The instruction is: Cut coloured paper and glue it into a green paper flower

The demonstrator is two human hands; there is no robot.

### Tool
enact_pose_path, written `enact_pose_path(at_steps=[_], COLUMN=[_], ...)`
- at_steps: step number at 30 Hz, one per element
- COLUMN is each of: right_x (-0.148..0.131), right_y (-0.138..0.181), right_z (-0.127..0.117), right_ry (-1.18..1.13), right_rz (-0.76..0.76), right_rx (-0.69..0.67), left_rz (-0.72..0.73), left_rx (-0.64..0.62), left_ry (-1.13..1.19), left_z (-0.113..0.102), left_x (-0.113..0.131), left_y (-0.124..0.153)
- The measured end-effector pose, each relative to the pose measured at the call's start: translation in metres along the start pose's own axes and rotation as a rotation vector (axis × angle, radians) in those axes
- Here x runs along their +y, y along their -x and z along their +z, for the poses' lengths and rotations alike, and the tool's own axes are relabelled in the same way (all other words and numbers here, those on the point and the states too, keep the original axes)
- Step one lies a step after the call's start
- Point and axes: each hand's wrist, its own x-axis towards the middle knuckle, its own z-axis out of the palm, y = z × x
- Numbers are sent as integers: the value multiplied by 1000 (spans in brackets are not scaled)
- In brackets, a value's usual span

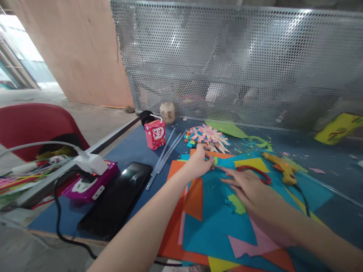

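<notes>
My left hand (198, 162) reaches forward over the coloured paper sheets (215, 223) and pinches a small green paper piece (215, 161) between thumb and fingers. My right hand (249, 189) lies flat on the teal sheet with fingers spread and pointing left toward that piece. It holds nothing. Red-handled scissors (261, 172) lie just beyond its fingers. A jagged green paper cutout (236, 204) rests on the teal sheet under my right palm's edge. A layered paper flower (208, 136) sits further back.
A yellow glue gun (283, 168) lies right of the scissors, its cord running toward me. Clear glue sticks (166, 155), a pink drink carton (155, 134), a black phone (119, 198) and a magenta power strip (90, 183) occupy the left. A perforated metal panel (255, 64) closes off the back.
</notes>
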Motion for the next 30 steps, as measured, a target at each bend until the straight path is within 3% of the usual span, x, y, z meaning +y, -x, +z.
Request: enact_pose_path(at_steps=[5, 11, 18, 23, 30], right_x=[-7, -17, -28, -35, -29], right_y=[6, 12, 22, 11, -2], right_z=[4, 7, 19, 19, 21], right_ry=[39, -105, 28, -51, -81], right_rz=[-70, 130, 64, 17, 95], right_rx=[35, -4, 73, 35, 163], left_rz=[-19, -47, -52, -30, -2], left_rx=[-13, -4, -6, 1, 1], left_ry=[12, 7, -5, -23, -63], left_z=[0, 0, 0, 0, -1], left_x=[1, 3, 2, 0, -6], left_y=[1, 2, 2, 3, 0])
